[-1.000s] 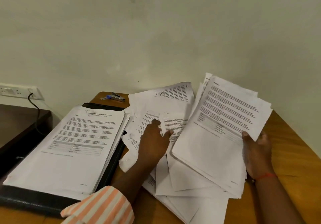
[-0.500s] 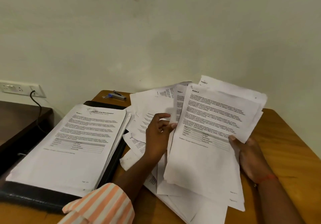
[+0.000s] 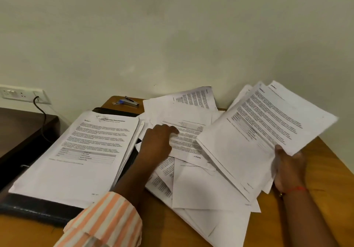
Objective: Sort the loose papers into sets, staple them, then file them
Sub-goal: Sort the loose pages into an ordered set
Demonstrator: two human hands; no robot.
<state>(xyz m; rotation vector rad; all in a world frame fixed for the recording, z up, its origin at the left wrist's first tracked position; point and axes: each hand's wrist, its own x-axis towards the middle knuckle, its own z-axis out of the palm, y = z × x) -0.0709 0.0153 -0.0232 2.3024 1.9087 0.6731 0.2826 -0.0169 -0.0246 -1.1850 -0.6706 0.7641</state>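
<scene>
A heap of loose printed papers [image 3: 193, 187] lies spread across the middle of the wooden table [image 3: 329, 170]. My right hand [image 3: 289, 168] grips a fanned bundle of sheets [image 3: 254, 135] by its lower right edge and holds it tilted above the heap. My left hand [image 3: 159, 143] lies on the heap, its fingertips on an upside-down sheet [image 3: 183, 141]. To the left, a thick stapled stack [image 3: 80, 150] rests on a black folder [image 3: 38, 208]. A small stapler [image 3: 130, 102] sits at the table's far edge.
A wall rises right behind the table. A dark cabinet [image 3: 21, 131] stands at the left, under a wall socket [image 3: 21, 94] with a black cable [image 3: 43, 120] hanging from it. Bare table shows at the right and near edges.
My right hand has swung the bundle out to the right, off the heap. My left hand has let go of the bundle's edge and dropped onto the uncovered upside-down sheet.
</scene>
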